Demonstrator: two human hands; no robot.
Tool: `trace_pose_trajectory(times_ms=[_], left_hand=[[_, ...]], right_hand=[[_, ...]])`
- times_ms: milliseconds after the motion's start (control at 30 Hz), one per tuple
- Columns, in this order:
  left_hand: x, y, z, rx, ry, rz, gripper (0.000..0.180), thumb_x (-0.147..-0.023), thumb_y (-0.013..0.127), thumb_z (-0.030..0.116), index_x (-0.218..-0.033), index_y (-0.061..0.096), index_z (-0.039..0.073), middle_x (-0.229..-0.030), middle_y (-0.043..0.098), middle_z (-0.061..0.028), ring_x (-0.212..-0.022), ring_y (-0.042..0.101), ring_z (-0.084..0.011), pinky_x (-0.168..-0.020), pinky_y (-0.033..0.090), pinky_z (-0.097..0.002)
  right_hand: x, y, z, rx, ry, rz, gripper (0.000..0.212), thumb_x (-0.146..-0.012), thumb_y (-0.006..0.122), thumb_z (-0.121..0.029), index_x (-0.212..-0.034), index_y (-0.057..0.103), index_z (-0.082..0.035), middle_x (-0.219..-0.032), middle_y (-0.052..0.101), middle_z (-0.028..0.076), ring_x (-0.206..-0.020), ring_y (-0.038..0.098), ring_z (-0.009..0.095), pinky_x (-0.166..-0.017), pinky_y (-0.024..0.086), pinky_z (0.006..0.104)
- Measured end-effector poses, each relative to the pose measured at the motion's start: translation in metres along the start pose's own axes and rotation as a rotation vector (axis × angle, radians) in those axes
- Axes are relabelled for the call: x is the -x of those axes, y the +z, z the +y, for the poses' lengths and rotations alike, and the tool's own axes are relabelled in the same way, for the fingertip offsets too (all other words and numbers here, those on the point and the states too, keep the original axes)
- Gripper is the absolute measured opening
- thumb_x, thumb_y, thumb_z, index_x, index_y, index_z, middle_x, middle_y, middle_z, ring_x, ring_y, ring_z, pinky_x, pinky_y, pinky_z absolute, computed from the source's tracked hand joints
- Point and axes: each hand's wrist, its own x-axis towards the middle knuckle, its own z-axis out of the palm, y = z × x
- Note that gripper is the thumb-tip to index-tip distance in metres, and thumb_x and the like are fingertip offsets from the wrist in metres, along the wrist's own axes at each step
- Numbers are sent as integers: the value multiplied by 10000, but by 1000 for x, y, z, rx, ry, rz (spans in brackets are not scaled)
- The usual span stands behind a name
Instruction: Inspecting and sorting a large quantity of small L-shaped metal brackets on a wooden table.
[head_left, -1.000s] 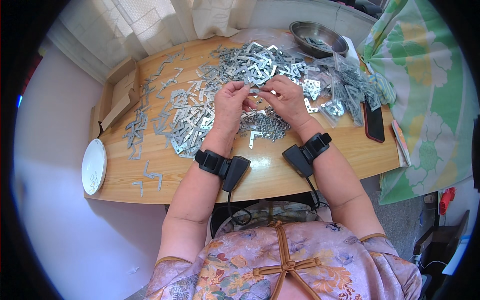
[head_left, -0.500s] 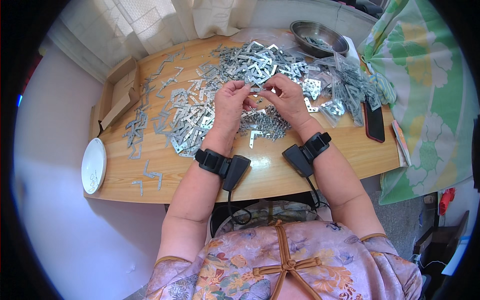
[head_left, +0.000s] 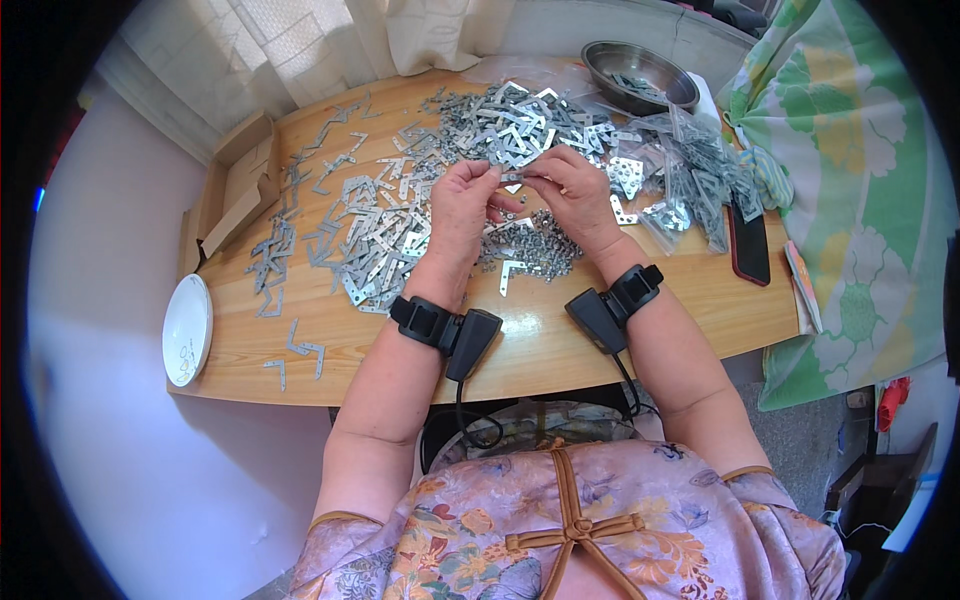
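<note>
Both hands meet above the middle of the wooden table, fingertips pinched on a small metal bracket (head_left: 511, 178) held between them. My left hand (head_left: 462, 208) grips one end and my right hand (head_left: 578, 200) the other; fingers cover much of the piece. Below them lies a heap of small metal screws or nuts (head_left: 540, 247), with a single L-shaped bracket (head_left: 508, 274) at its near side. A large pile of silver corner brackets (head_left: 515, 125) rises just beyond the hands. More flat brackets (head_left: 380, 240) spread to the left of my left hand.
At left stand an open cardboard box (head_left: 240, 180) and a white dish (head_left: 187, 330) by the table edge. Bagged brackets (head_left: 700, 165), a metal bowl (head_left: 640, 75) and a dark phone (head_left: 749, 243) lie at right. Linked brackets (head_left: 270, 255) lie scattered on the left.
The right fingers have shifted slightly around the bracket. Otherwise both hands stay in the same place, still pinching it.
</note>
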Motion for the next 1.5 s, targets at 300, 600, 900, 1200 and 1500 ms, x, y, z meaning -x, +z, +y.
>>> trace_pose_trajectory(times_ms=[300,600,900,1200,1500], left_hand=[[1,2,-1,-16,5,0,192,-847,575,128,-957,493,-6,-777,608,-71,-573,615,-143,-442,417,-186],[2,2,0,-41,30,5,223,-855,562,126,-990,477,-29,-775,593,-76,-572,608,-142,-454,416,-191],[5,10,1,-88,78,64,196,-859,534,98,-970,478,-54,-706,589,-90,-545,605,-132,-439,417,-191],[8,18,2,-73,151,64,144,-863,537,92,-907,483,-35,-712,600,-92,-580,620,-133,-469,475,-201],[8,21,0,-54,177,21,107,-862,538,72,-894,500,-23,-735,612,-86,-606,621,-125,-498,494,-211]], right_hand=[[0,2,-5,-27,10,27,117,-681,686,-137,-699,587,-77,-711,569,37,-620,579,212,-526,455,300],[-1,-1,-6,-8,7,-12,96,-686,678,-128,-734,611,-81,-720,577,38,-645,585,218,-544,464,304],[0,2,-7,32,12,35,90,-681,672,-98,-701,592,-62,-692,575,49,-627,576,220,-528,453,308],[2,9,-11,13,47,152,74,-701,655,-87,-708,588,-57,-671,571,66,-611,573,228,-515,442,309],[2,9,-13,103,151,102,114,-793,594,-156,-801,540,-56,-714,565,90,-634,575,271,-533,437,365]])
